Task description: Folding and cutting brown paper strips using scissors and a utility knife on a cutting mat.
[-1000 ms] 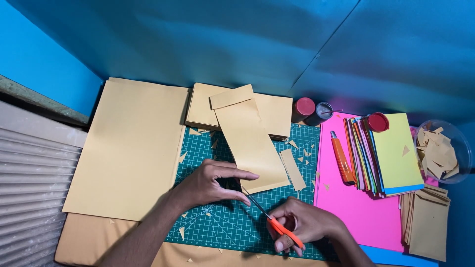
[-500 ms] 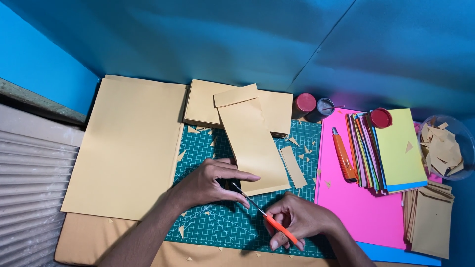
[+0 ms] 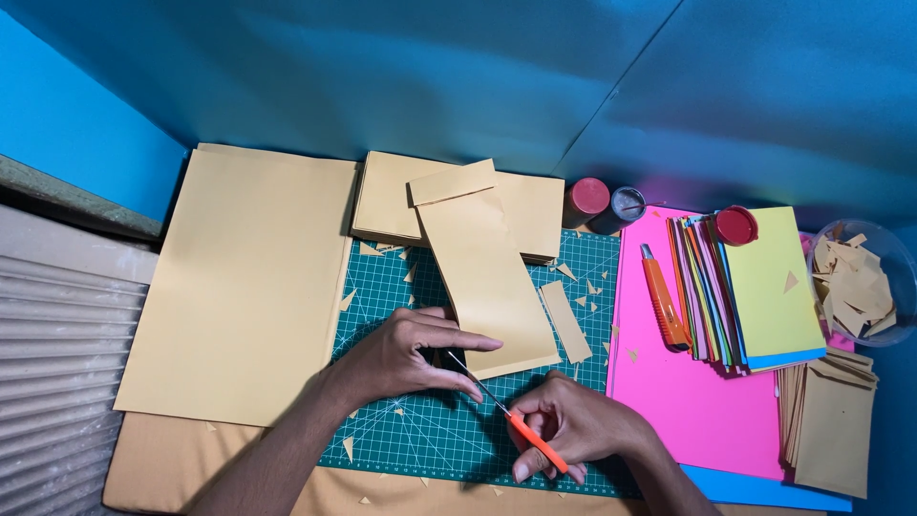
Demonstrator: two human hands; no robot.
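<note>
My left hand (image 3: 411, 349) lies flat on the green cutting mat (image 3: 420, 435), fingers pressing the lower left corner of a long tan paper envelope (image 3: 487, 272) with its flap folded at the top. My right hand (image 3: 573, 425) grips orange-handled scissors (image 3: 516, 425). Their blades point up and left toward the envelope's bottom edge, just under my left fingers. The spot where blades meet paper is partly hidden by my left hand.
A large tan sheet (image 3: 253, 277) lies left of the mat. A stack of tan paper (image 3: 387, 201) sits behind. Right: pink sheet (image 3: 693, 401), orange utility knife (image 3: 662, 296), coloured paper stack (image 3: 764, 287), two small jars (image 3: 602, 205), clear bowl of scraps (image 3: 860, 282), finished envelopes (image 3: 831, 420).
My right hand has shifted slightly, angling the scissors closer under my left fingers at the envelope's bottom edge. My left hand has stayed pressed on the paper.
</note>
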